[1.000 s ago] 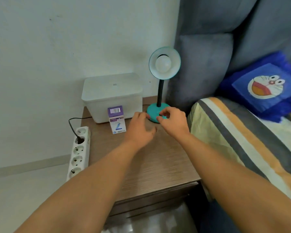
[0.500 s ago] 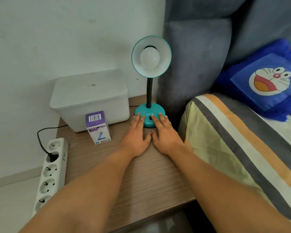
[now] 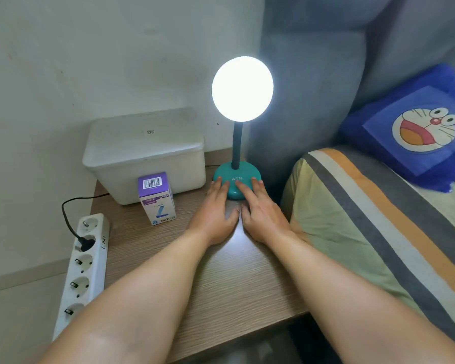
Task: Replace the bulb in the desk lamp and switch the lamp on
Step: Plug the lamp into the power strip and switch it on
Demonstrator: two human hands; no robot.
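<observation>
The teal desk lamp stands at the back of the wooden bedside table (image 3: 221,279), its round base (image 3: 237,177) marked ATN. Its shade (image 3: 242,88) faces me and glows bright white, so the bulb inside is lost in glare. My left hand (image 3: 213,214) and my right hand (image 3: 260,214) lie flat side by side on the table, fingers spread, fingertips resting on the front of the lamp base. Neither hand holds anything. A purple and white bulb box (image 3: 156,198) stands upright to the left of my left hand.
A white lidded plastic container (image 3: 145,156) sits behind the bulb box against the wall. A white power strip (image 3: 83,271) with one black plug in it lies along the table's left edge. A striped bed (image 3: 378,232) and blue cartoon pillow (image 3: 418,132) border the right.
The lamp was dark in the earlier frames and is lit now. My hands moved from hovering near the base to lying flat with fingertips on it.
</observation>
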